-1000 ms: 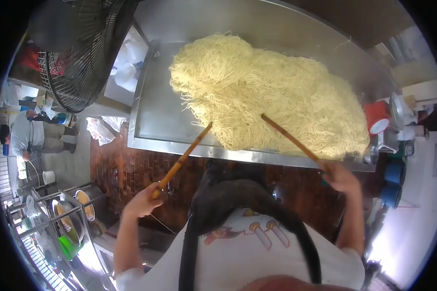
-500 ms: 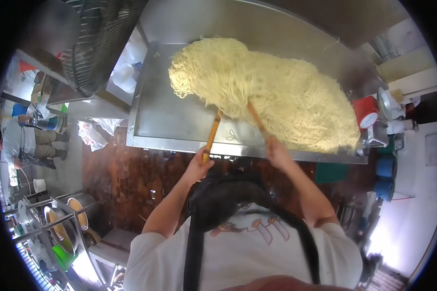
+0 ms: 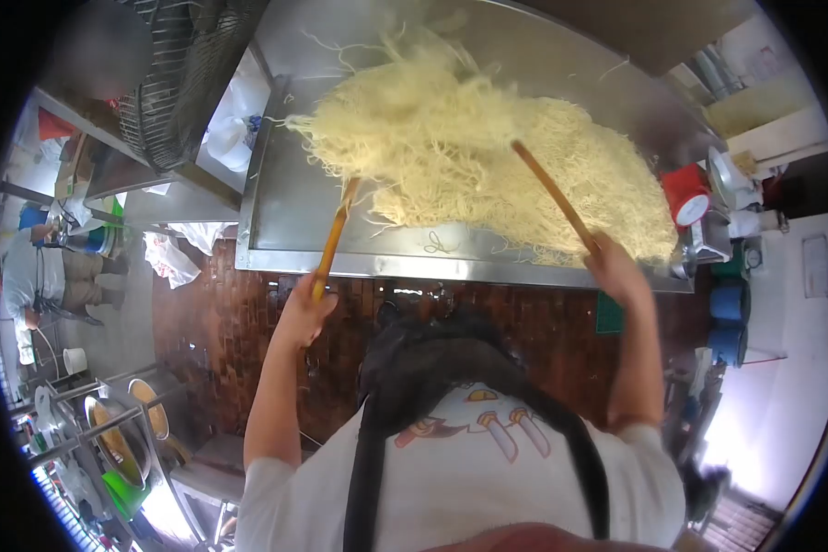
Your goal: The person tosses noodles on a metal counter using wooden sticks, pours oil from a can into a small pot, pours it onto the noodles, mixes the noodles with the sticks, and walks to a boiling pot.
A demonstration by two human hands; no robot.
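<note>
A large heap of pale yellow noodles lies on a steel table with a raised rim. Strands at its left and top are lifted and blurred by motion. My left hand grips a wooden stick, whose far end reaches the left underside of the noodles. Closed round a second wooden stick is my right hand; that stick's tip shows against the middle of the heap. A few loose strands lie on the steel near the front rim.
A red scale stands at the table's right end. On the left are a wire fan guard, white plastic bags and a rack with metal bowls. Another person stands far left. The floor is wet brown tile.
My hands and the two sticks have moved apart, left one leftward, right one rightward and up. The left part of the noodles has been lifted and spread, with strands flying up.
</note>
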